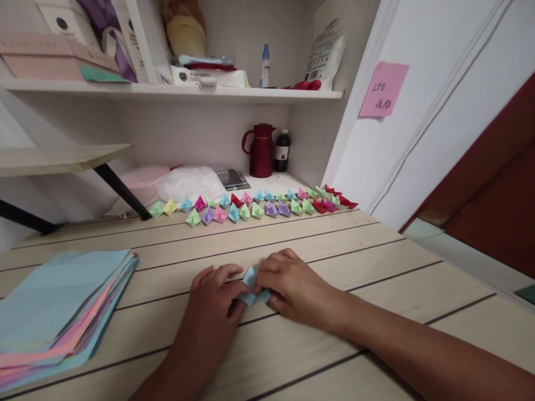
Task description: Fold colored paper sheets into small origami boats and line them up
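Observation:
A small light-blue folded paper boat (251,295) is held just above the striped wooden table, between my two hands. My left hand (219,292) pinches its left side with the thumb, while the other fingers curl above. My right hand (288,284) grips its right side, fingers bent over the paper and covering part of it. Along the table's back edge stand rows of little paper boats (258,210) in green, blue, pink, purple, yellow and red. At the left lies a stack of coloured paper sheets (62,301), light blue on top.
Behind the boats stand a red jug (261,151) and a dark bottle (282,151), with a white plastic bag (190,184) to their left. A shelf (175,93) runs above them. A black-legged wooden stand (62,159) is at the left, a pink note (383,89) on the right wall.

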Demonstrator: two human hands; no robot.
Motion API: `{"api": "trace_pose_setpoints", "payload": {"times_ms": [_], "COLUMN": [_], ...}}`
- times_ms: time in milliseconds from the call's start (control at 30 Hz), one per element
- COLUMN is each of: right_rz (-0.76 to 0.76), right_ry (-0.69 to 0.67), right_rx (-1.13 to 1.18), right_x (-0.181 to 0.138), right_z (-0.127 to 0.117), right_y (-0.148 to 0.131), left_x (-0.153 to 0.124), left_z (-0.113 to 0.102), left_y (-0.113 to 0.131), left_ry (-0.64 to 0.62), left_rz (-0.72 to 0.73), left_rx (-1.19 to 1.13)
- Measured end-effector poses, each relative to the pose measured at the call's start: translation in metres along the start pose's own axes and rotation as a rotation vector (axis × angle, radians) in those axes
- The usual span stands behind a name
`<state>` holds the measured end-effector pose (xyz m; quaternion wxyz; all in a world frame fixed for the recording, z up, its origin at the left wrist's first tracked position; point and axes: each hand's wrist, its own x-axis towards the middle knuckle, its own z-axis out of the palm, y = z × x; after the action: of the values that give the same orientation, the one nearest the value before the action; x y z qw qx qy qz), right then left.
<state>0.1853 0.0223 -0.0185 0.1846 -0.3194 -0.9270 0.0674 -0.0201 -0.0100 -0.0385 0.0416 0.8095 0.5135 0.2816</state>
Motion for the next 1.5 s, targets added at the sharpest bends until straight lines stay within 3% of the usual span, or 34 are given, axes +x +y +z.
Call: {"api": "trace_pose_setpoints", "payload": {"times_ms": [200, 533, 800, 1000, 1133, 1267, 1367, 1500], "right_rz": [0.108, 0.201, 0.277, 0.276, 0.180, 0.156, 0.148, 0.170], "right_ry": [-0.028, 0.058, 0.046, 0.138, 0.142, 0.106, 0.064, 0.034], "right_rx": [0.176, 0.182, 0.090, 0.226, 0.230, 0.211, 0.220, 0.269], "right_x": [-0.002, 0.005, 0.006, 0.005, 0.007, 0.007, 0.006, 0.006], "right_z": [-0.013, 0.001, 0.005, 0.009, 0.012, 0.010, 0.006, 0.001], "right_y": [0.020, 0.019, 0.012, 0.011, 0.014, 0.023, 0.030, 0.031], "left_x": [0.001, 0.007, 0.008, 0.007, 0.005, 0.004, 0.007, 0.010], "left_z": [-0.002, -0.003, 0.002, 0.002, 0.005, 0.007, 0.005, -0.002], "left_y": [-0.004, -0.007, -0.001, -0.001, -0.004, -0.003, 0.002, 0.009], "left_ry": [-0.083, -0.050, -0.016, -0.043, -0.008, 0.008, -0.100, -0.217], "left_rz": [-0.082, -0.247, -0.238, -0.227, -0.155, 0.060, 0.180, 0.190], "left_rx": [-0.081, -0.153, 0.021, 0.076, 0.073, 0.076, 0.099, 0.113]}}
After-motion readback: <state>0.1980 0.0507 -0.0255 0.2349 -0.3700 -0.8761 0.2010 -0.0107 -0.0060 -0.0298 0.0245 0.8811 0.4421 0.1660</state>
